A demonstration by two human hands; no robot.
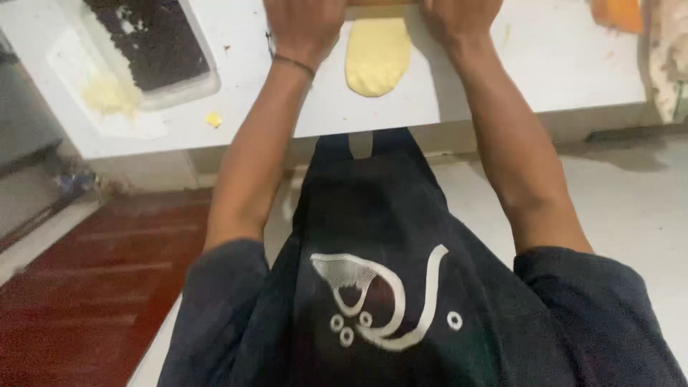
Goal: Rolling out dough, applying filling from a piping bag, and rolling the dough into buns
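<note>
Counter [502,79]: white, spanning the top of the view, its near edge above a dark apron.
Apron [380,287]: dark, with a white looping mark on it.
Tray [154,43]: clear, rectangular, at the left of the counter, filled with small dark bits; a pale yellow lump lies just beside it.
Dough [376,54]: pale yellow, flattened, tongue-shaped, between the two hands near the counter's edge.
Left hand [301,25]: palm down at the dough's left, a thin band at the wrist; fingers cut off by the frame, so their spread cannot be told.
Right hand [462,18]: palm down at the dough's right; fingers likewise out of view.
Crumb [213,119]: small, yellow, on the counter.
</note>
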